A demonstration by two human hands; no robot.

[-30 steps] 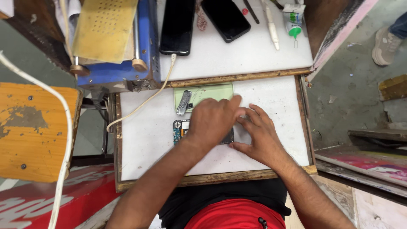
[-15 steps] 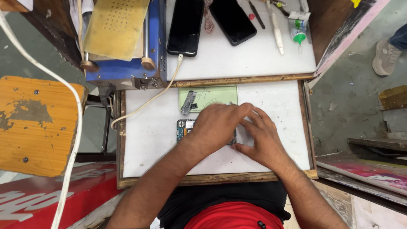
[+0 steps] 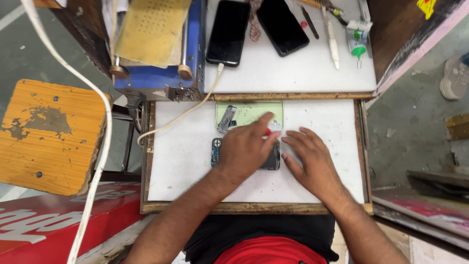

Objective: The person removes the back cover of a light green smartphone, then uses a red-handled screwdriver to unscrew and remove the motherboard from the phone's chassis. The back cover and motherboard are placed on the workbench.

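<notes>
An opened phone (image 3: 271,160) is pressed flat on the white table (image 3: 185,166) by the left hand (image 3: 246,149), fingers loosely curled; something red seems pinched at its fingertips. The right hand (image 3: 312,161) is spread open just beside it, below a green back cover (image 3: 249,113).

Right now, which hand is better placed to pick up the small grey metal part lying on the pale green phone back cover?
Probably the left hand: it lies over the opened phone, nearest the grey part.

White work board (image 3: 185,166), wooden frame: opened phone (image 3: 217,151), pale green back cover (image 3: 249,113), small metal part (image 3: 226,119), white cable (image 3: 181,117).
</notes>
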